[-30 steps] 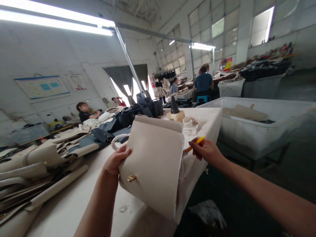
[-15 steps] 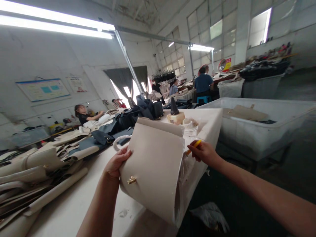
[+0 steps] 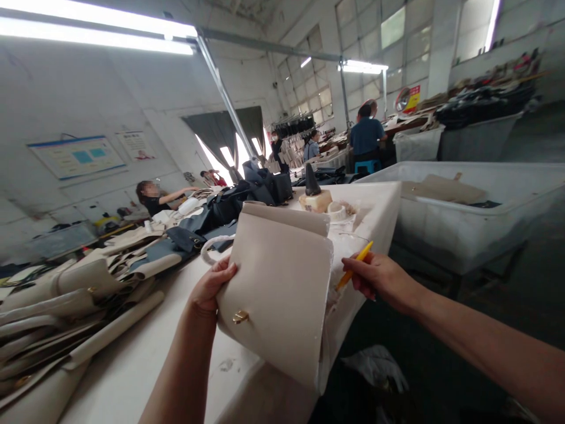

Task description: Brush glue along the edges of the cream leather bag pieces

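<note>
Over the worktop's point(image 3: 128, 365) right edge, your left hand point(image 3: 214, 285) is clamped on the beige bag point(image 3: 282, 288), your right hand point(image 3: 377, 277) on a yellow tool point(image 3: 364, 253). The gold clasp point(image 3: 241, 317) is already on; how much remains, I cannot tell.

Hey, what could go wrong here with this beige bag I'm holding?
Two things, perhaps. The yellow tool in your right hand points toward the right edge of the beige bag, so a slip could mark the panel. And your left hand grips the bag at its left side, so a push on the opposite edge might twist it.
</note>
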Available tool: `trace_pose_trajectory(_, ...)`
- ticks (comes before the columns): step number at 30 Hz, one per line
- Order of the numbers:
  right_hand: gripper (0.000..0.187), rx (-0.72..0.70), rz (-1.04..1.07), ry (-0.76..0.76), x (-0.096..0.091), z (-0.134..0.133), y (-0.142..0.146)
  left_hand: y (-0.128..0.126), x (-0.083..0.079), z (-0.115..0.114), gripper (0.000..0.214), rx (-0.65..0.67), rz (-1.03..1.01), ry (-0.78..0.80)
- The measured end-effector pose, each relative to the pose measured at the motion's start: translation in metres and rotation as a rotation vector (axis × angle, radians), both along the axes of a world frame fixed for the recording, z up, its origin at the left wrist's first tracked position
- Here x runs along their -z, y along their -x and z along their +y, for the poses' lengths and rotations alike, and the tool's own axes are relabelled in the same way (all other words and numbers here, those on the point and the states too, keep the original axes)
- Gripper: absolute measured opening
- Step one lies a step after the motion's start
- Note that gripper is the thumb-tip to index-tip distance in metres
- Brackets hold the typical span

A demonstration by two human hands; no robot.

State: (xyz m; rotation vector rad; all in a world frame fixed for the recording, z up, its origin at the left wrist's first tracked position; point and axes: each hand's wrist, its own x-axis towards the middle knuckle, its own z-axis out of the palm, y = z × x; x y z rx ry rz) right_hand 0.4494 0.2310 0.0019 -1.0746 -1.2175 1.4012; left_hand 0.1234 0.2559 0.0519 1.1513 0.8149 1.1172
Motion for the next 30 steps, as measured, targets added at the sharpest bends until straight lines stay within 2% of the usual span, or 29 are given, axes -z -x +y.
trace_pose_trajectory(2, 0.029, -0.014, 0.016, 0.094, 0.002, 0.0, 0.001, 0.001, 0.001, -0.005, 0.03, -0.016, 0.008, 0.015)
trace_pose_trajectory(5, 0.025, -0.005, -0.074, 0.18, 0.005, 0.0, 0.0, 0.006, 0.002, -0.011, 0.028, -0.052, 0.036, 0.041)
trace_pose_trajectory(10, 0.026, 0.062, -0.055, 0.041, 0.002, 0.004, -0.004, 0.015, -0.002, -0.018, 0.029, -0.111, 0.049, 0.062)
trace_pose_trajectory(12, 0.025, 0.083, -0.038, 0.034, 0.001, 0.005, -0.003, 0.015, -0.002, -0.02, 0.031, -0.131, 0.054, 0.056)
trace_pose_trajectory(16, 0.025, -0.005, -0.13, 0.068, 0.003, 0.007, 0.0, 0.011, 0.002, -0.023, 0.032, -0.137, 0.051, 0.042)
trace_pose_trajectory(19, 0.03, 0.014, -0.218, -0.06, 0.005, 0.011, -0.002, 0.009, 0.003, -0.023, 0.031, -0.125, 0.047, 0.03)
trace_pose_trajectory(21, 0.033, 0.051, -0.206, -0.126, 0.006, 0.013, -0.005, 0.009, 0.002, -0.022, 0.032, -0.128, 0.051, 0.027)
trace_pose_trajectory(26, 0.031, -0.029, -0.165, -0.043, 0.011, 0.01, -0.002, 0.011, 0.002, -0.022, 0.032, -0.149, 0.04, 0.031)
trace_pose_trajectory(30, 0.032, 0.013, -0.24, -0.152, 0.011, 0.007, -0.002, 0.013, 0.003, -0.022, 0.031, -0.168, 0.05, 0.028)
